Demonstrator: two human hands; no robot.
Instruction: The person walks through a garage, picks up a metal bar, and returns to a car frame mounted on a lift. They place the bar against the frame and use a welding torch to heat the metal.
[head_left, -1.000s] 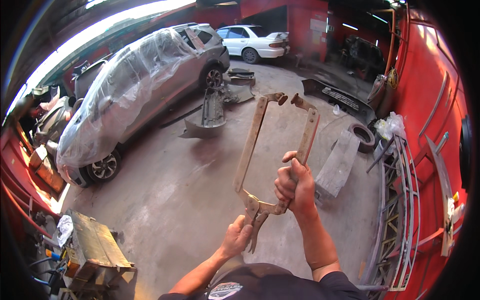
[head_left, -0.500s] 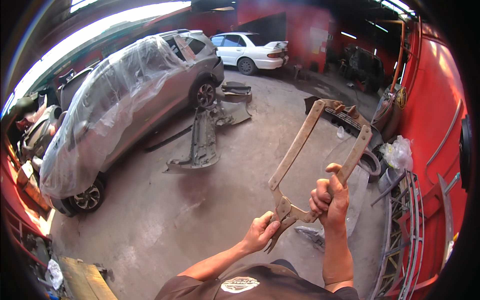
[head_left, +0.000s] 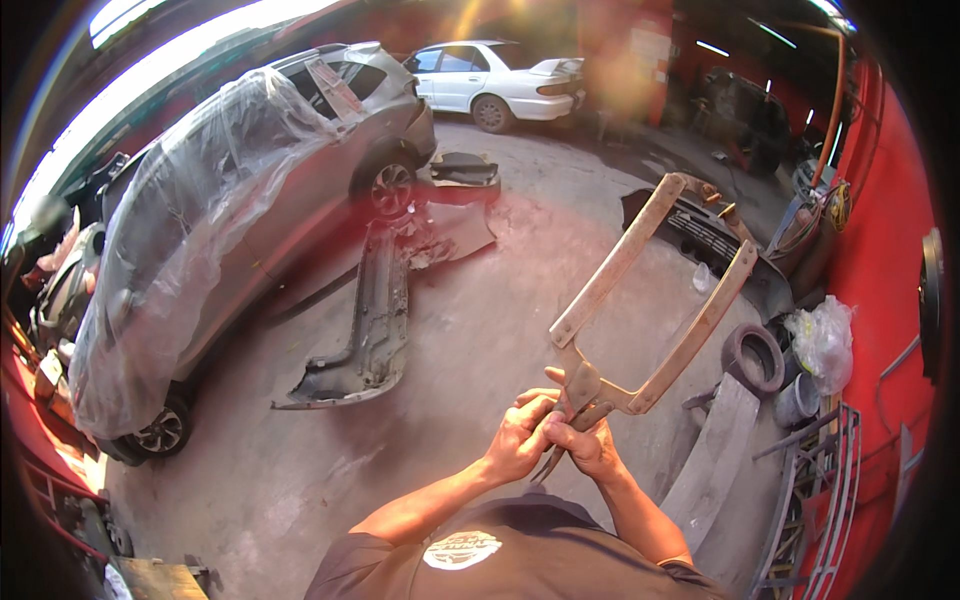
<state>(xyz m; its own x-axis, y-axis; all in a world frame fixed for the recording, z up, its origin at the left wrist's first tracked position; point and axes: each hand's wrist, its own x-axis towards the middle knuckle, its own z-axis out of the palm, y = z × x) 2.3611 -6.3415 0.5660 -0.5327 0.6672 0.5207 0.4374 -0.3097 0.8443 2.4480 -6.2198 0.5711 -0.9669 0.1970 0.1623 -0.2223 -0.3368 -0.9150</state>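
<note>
The clamp [head_left: 616, 262] is held up in front of the person, above the floor [head_left: 480, 300]. Both hands are on its lower end: the left hand [head_left: 520, 435] is curled around it just left of the pivot, and the right hand [head_left: 592, 447] grips beside it with the thumb over the handles. The two hands touch or nearly touch. From them the clamp's long axis slants away, toward the floor's far right corner, so its tips lie well apart from both hands. The right hand is nearer the right-hand bar. Whether the tips meet, I cannot tell. Beyond them lies a dark bumper [head_left: 690, 230]; a tyre [head_left: 753, 358] lies near the floor's right edge.
</note>
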